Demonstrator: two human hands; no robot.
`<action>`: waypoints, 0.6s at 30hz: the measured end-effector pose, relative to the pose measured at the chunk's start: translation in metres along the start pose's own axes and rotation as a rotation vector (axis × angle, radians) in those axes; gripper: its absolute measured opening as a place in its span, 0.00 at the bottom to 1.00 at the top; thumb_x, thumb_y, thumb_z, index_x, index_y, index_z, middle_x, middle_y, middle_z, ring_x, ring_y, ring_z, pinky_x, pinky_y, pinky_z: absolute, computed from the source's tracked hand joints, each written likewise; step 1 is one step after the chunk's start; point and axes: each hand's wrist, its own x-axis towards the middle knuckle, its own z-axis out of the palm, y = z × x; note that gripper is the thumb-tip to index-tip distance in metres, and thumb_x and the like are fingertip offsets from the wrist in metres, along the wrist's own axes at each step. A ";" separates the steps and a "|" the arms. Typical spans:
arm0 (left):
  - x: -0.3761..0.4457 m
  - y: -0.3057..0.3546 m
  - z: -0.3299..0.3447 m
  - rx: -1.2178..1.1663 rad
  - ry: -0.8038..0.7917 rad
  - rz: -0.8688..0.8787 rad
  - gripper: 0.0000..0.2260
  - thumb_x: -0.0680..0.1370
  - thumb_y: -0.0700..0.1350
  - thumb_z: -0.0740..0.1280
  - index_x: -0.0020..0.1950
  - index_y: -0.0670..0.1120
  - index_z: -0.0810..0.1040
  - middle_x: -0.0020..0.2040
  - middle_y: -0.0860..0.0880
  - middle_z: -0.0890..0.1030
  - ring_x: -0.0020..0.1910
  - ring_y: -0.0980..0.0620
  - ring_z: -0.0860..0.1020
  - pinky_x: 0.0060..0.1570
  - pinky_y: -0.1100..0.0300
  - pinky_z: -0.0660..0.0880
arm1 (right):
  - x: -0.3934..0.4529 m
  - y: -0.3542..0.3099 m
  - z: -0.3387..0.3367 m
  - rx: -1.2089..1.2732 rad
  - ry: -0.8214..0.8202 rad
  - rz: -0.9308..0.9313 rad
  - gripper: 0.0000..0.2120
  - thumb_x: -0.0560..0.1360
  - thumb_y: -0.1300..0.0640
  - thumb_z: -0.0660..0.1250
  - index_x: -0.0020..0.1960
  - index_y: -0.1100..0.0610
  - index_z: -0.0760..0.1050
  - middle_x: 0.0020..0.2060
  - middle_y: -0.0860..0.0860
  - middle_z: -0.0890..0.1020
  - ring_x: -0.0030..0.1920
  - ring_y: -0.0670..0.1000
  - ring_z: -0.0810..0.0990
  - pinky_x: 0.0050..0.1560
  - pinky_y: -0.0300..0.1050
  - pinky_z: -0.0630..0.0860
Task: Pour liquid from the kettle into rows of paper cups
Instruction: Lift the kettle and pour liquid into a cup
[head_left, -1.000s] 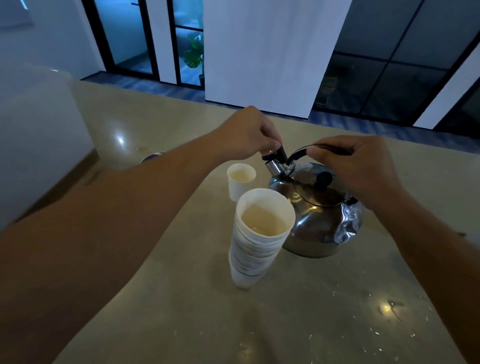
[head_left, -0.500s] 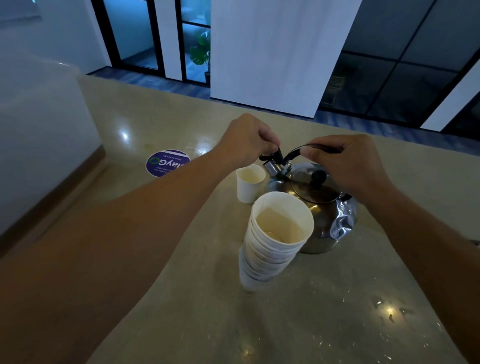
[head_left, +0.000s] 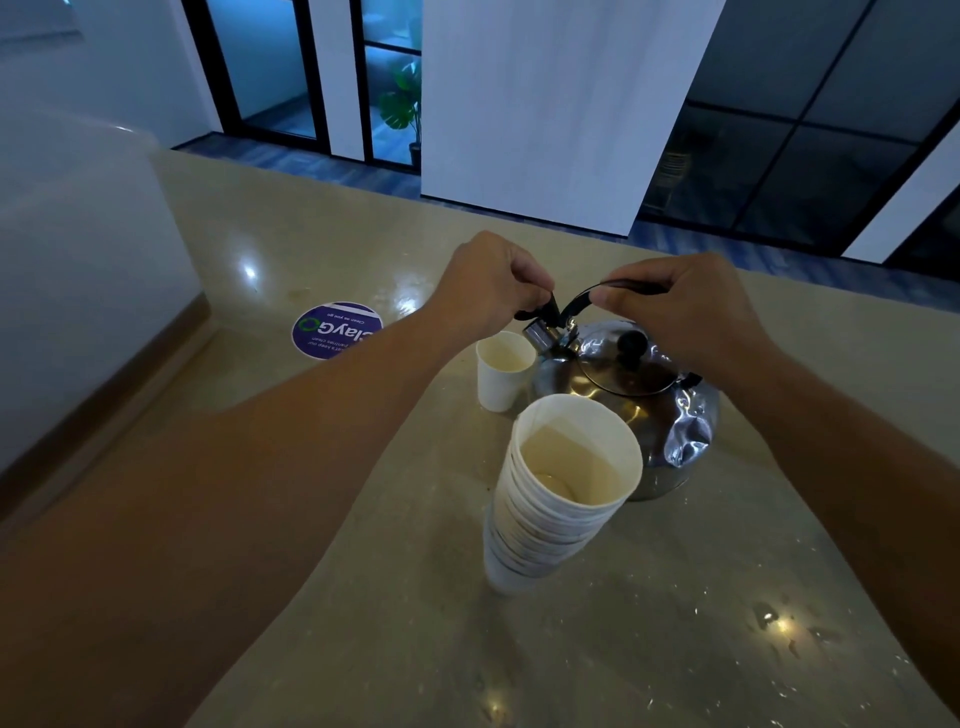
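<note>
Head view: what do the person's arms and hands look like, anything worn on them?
Both forearms run in from the lower corners, bare along all that shows: no sleeves, gloves or watch. The left hand and right hand show no rings or markings that I can make out. The light is dim, so fine detail is unclear.

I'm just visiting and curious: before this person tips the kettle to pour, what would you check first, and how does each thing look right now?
1. Right hand grips the kettle handle: ok.
2. Left hand fingers pinch the spout cap: ok.
3. Spout actually open: cannot tell.
4. Single cup stands upright beside the spout: ok.
5. Cup stack separated into rows: not ok.
6. Kettle lid seated: ok.
</note>
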 end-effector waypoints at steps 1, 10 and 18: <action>0.001 -0.001 0.001 0.000 -0.002 -0.004 0.06 0.75 0.41 0.74 0.51 0.47 0.87 0.44 0.54 0.84 0.40 0.63 0.80 0.35 0.77 0.72 | 0.001 0.000 0.000 -0.009 -0.009 -0.004 0.08 0.74 0.47 0.75 0.52 0.47 0.86 0.42 0.37 0.84 0.45 0.37 0.81 0.46 0.31 0.72; 0.002 -0.008 0.004 -0.021 -0.044 -0.039 0.06 0.76 0.40 0.74 0.52 0.46 0.87 0.45 0.51 0.85 0.40 0.62 0.80 0.34 0.79 0.71 | 0.009 0.000 0.000 -0.067 -0.070 -0.027 0.06 0.74 0.48 0.75 0.51 0.47 0.86 0.40 0.35 0.82 0.46 0.39 0.81 0.45 0.31 0.72; 0.003 -0.011 0.005 -0.040 -0.062 -0.043 0.06 0.75 0.39 0.74 0.52 0.45 0.87 0.45 0.50 0.86 0.44 0.56 0.83 0.48 0.66 0.78 | 0.014 0.002 0.001 -0.110 -0.095 -0.051 0.05 0.73 0.48 0.75 0.49 0.45 0.86 0.40 0.37 0.83 0.44 0.37 0.81 0.45 0.31 0.73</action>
